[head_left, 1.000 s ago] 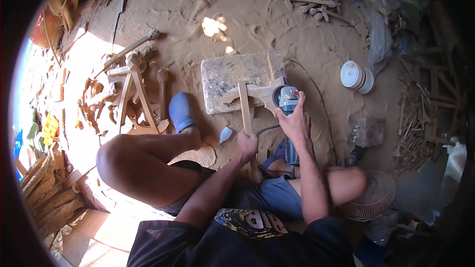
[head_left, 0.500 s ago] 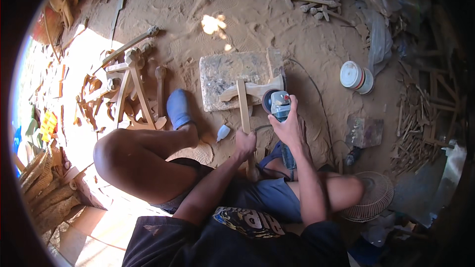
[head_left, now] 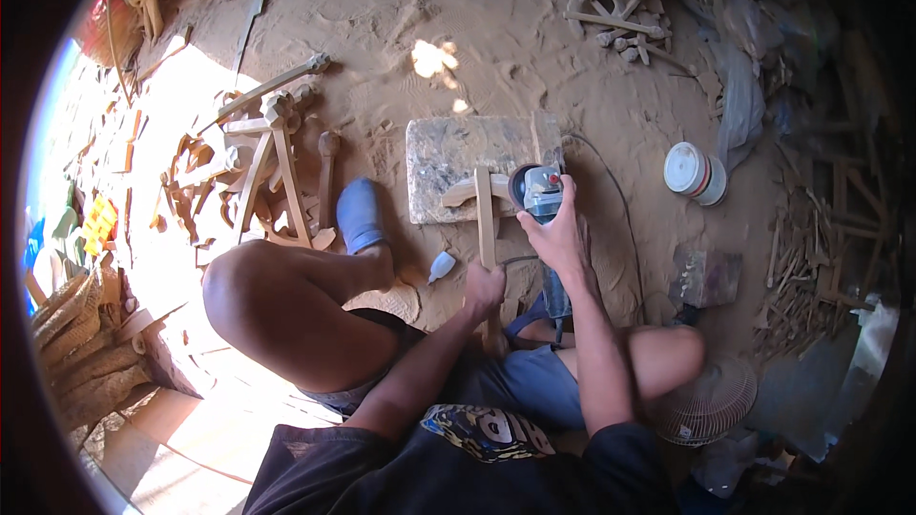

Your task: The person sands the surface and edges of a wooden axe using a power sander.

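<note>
My left hand [head_left: 485, 286] is closed around the long bar of a wooden workpiece [head_left: 485, 215], which runs from the block toward my lap. The curved crosspiece of this workpiece [head_left: 462, 194] lies over a stained, flat-topped block [head_left: 448, 145]. My right hand [head_left: 558, 240] grips an angle grinder [head_left: 545, 202] by its body, head pointing away from me. The grinder's round disc [head_left: 521, 185] is at the right part of the crosspiece, hiding that end; whether they touch I cannot tell.
A white-blue plastic bottle [head_left: 441, 266] lies on the sand near my slippered foot [head_left: 361, 215]. The grinder's cord [head_left: 625, 205] curves across the ground at right. Carved wooden parts [head_left: 272, 162] are piled at left. A paint tub [head_left: 687, 168] and a fan [head_left: 708, 402] are at right.
The workpiece's flared right end no longer shows past the grinder; the crosspiece looks turned or shifted. The whole scene sits slightly further right in view. Both hands keep their grip.
</note>
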A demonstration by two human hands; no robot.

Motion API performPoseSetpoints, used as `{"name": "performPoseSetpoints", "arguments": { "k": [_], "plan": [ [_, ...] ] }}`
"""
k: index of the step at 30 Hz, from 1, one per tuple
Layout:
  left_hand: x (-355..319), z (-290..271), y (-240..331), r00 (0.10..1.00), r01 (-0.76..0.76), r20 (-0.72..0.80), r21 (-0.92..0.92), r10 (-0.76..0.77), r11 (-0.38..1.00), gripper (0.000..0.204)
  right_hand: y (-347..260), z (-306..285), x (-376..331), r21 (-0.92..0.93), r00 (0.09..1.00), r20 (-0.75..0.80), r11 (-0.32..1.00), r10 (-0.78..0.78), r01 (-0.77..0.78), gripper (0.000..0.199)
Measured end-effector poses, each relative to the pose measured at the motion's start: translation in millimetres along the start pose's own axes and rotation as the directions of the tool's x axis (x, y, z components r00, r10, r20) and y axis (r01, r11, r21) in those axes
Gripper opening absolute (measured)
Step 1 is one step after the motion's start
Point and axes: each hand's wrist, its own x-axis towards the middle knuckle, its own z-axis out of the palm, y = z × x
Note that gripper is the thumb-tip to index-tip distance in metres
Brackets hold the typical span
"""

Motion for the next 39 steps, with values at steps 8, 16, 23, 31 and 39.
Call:
{"name": "performPoseSetpoints", "arguments": {
  "k": [8, 16, 23, 31, 39],
  "plan": [
    [10, 0, -13, 1.0, 0.009, -0.015, -0.025, -0.009, 1.0, 0.017, -31, 11, -1, -0.124, 0.997, 0.083, 0.992, -0.008, 0.019, 0.103],
    [16, 3, -22, 1.0, -0.017, 0.005, -0.05, 0.017, 0.999, 0.02, -32, 17, -5, -0.152, 0.997, 0.075, 0.988, -0.009, 0.02, 0.102],
    [8, 2, -9, 1.0, 0.022, -0.022, -0.015, -0.022, 1.0, 0.021, -28, 24, -6, -0.246, 0.996, 0.06, 0.968, 0.072, -0.056, 0.1],
    [5, 0, -5, 1.0, 0.017, -0.009, 0.011, -0.017, 1.0, 0.019, -13, 10, -4, -0.26, 0.996, -0.027, 0.962, 0.086, -0.09, 0.1],
    [8, -2, -6, 1.0, -0.03, -0.005, -0.034, 0.03, 0.999, 0.017, -19, -16, 2, -0.23, 0.963, -0.072, 0.936, 0.258, -0.268, 0.1]
  ]
}}
